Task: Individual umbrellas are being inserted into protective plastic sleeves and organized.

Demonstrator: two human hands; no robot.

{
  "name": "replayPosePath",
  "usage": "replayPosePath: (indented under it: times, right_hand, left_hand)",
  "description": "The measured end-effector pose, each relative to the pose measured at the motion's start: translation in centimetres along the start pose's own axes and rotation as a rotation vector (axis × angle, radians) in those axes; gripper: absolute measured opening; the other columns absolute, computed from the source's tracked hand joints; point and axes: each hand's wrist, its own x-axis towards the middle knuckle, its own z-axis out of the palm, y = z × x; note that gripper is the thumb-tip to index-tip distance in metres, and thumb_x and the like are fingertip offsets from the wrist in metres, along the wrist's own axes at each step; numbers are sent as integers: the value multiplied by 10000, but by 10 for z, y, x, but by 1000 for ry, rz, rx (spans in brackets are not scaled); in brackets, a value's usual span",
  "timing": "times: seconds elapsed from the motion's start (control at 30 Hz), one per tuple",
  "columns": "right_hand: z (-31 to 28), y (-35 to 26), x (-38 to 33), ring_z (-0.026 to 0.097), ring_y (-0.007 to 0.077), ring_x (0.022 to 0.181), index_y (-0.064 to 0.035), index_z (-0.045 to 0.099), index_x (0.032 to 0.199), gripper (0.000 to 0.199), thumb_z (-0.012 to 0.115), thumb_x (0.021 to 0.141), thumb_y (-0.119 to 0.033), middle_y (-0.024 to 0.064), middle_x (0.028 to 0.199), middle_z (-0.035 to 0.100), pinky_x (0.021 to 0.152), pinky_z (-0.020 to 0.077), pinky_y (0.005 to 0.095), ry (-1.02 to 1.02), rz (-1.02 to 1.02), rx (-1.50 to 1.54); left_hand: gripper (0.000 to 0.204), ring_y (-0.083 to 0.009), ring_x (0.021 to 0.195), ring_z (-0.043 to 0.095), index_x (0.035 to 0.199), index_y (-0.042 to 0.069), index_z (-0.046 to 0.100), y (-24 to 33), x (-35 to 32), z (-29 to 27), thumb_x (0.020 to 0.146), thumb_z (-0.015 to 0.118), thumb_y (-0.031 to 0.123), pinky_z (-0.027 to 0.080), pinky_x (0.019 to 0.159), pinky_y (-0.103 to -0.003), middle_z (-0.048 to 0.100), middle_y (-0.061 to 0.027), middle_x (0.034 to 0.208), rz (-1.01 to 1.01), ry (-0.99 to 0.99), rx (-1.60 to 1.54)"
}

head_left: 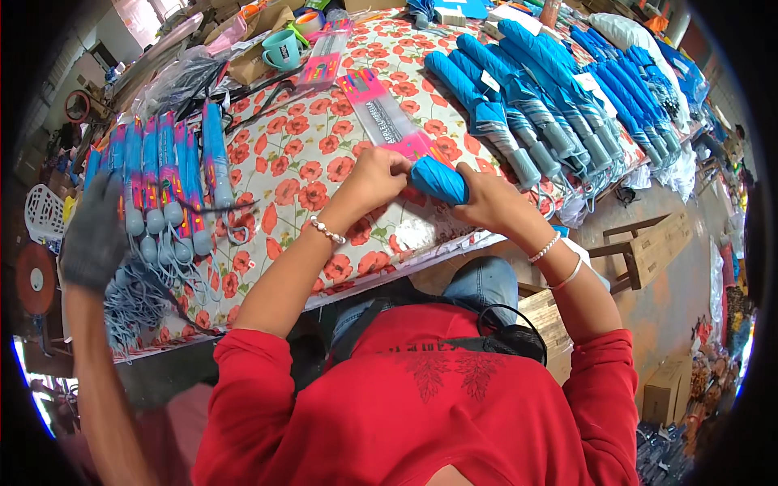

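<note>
Most of the folded blue umbrella [438, 180] was hidden: only a short stretch of its rolled cloth showed between the two hands, and the ends were covered. The fingers of the left hand [375, 176] were curled together over its upper end, where a clear plastic sleeve with pink trim [387, 120] met it; whether the umbrella sat inside the sleeve could not be made out. The right hand [485, 200] was clamped around the lower end, thumb over the cloth.

The umbrella lay above the near edge of the table, which was covered by a poppy-print cloth [300, 174]. Open cloth stretched behind the hands. To the left lay a row of sleeved umbrellas [162, 174], to the right a stack of bare blue ones [535, 89]. A gloved hand [96, 231] of another person rose at the left rim, its arm cut off below.
</note>
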Motion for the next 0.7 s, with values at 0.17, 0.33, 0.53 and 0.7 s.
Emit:
replayPosePath:
  times: [0.17, 0.33, 0.53, 0.7]
  right_hand:
    - [8, 7, 1, 597, 408, 805, -6, 481, 992, 426, 638, 690, -262, 243, 837, 611, 699, 460, 478, 28, -37, -84]
    - [8, 4, 4, 609, 395, 792, -1, 484, 992, 426, 636, 691, -261, 222, 835, 621, 687, 473, 477, 51, -73, -112]
    - [14, 5, 10, 598, 411, 776, 4, 476, 956, 386, 623, 696, -241, 235, 794, 612, 673, 464, 491, 122, -103, -108]
    - [5, -2, 4, 572, 435, 825, -17, 469, 1045, 481, 667, 696, -283, 265, 854, 595, 691, 439, 482, 106, -37, -29]
  left_hand:
    - [140, -55, 551, 530, 834, -26, 661, 16, -1, -5, 809, 615, 104, 432, 511, -233, 613, -24, 654, -131, 16, -12]
    - [191, -67, 523, 535, 798, -47, 671, 15, -4, -5, 816, 608, 133, 428, 488, -248, 619, -48, 608, -57, 109, -145]
    - [229, -31, 592, 491, 847, -4, 673, 7, -6, 5, 838, 644, 223, 401, 517, -193, 588, 10, 669, -68, 256, -181]
    - [514, -60, 628, 533, 871, -29, 562, 2, -1, 5, 695, 772, 406, 437, 546, -213, 593, -50, 704, -354, 356, -29]
